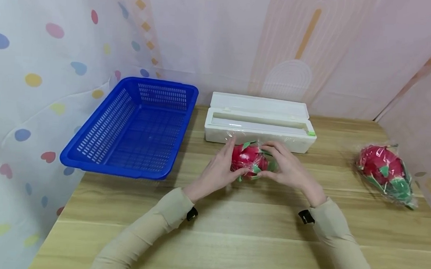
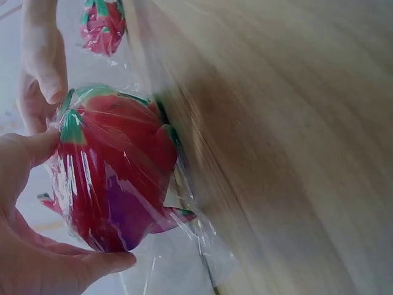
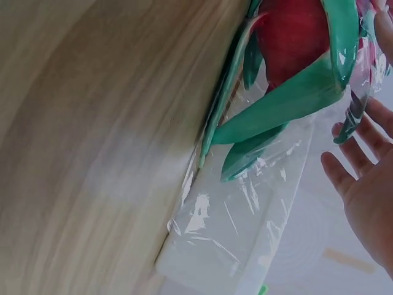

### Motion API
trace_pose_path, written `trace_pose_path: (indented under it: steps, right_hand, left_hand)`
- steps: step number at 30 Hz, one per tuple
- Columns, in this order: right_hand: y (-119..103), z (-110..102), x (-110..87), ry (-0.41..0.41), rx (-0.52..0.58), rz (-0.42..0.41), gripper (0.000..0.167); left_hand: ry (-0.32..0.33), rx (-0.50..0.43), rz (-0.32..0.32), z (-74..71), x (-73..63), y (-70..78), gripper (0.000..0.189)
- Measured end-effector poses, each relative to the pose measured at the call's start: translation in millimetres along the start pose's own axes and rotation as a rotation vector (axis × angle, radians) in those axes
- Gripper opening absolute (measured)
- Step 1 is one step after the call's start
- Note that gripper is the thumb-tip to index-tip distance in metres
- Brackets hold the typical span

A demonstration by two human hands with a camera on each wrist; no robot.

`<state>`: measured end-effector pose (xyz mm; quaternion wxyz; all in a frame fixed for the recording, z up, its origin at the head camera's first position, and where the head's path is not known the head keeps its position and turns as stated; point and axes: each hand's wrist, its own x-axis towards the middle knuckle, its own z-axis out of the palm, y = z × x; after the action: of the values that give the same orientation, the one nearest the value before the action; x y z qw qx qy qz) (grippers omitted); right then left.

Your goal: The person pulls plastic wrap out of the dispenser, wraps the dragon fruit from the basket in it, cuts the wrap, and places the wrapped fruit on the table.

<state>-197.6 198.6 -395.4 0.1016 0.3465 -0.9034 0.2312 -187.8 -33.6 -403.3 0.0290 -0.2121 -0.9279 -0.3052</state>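
A red dragon fruit (image 1: 244, 155) with green leaf tips, covered in clear plastic wrap (image 2: 178, 261), lies in front of a long white box (image 1: 259, 134). On its left side my left hand (image 1: 219, 167) grips it; in the left wrist view, thumb and fingers bracket the wrapped fruit. At the leafy right end is my right hand (image 1: 287, 166), its fingers loosely spread at the wrap in the right wrist view. Loose wrap trails off the fruit's ends. A second wrapped dragon fruit (image 1: 383, 167) lies apart on the right.
The white box has its lid up, a roll inside and a green piece at its right end. A blue slotted basket (image 1: 115, 169) stands on the left of the wooden table (image 1: 238, 249). Patterned curtains (image 1: 213, 37) hang behind and beside the table.
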Motion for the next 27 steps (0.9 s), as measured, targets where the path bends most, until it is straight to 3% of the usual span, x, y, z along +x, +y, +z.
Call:
trace_pose_path:
  steps: [3,9,15,27]
  right_hand:
    - [0.8,2.1,-0.4,-0.005,-0.001,0.021,0.078]
    - [0.5,3.5,-1.9,-0.015,-0.033,0.019,0.078]
    - [0.4,4.9,-4.5,-0.019,-0.112,-0.016,0.079]
    - [2.4,4.5,-6.4,0.066,-0.086,-0.08,0.082]
  left_hand:
    - [-0.038,-0.027,-0.011,0.2,1.8,-1.9,0.1]
    - [-0.083,-0.015,0.072,1.5,4.8,-4.3,0.098]
    - [-0.061,0.036,0.109,3.8,6.3,-7.1,0.091]
    - [-0.039,0.037,0.16,4.0,9.1,-5.6,0.094]
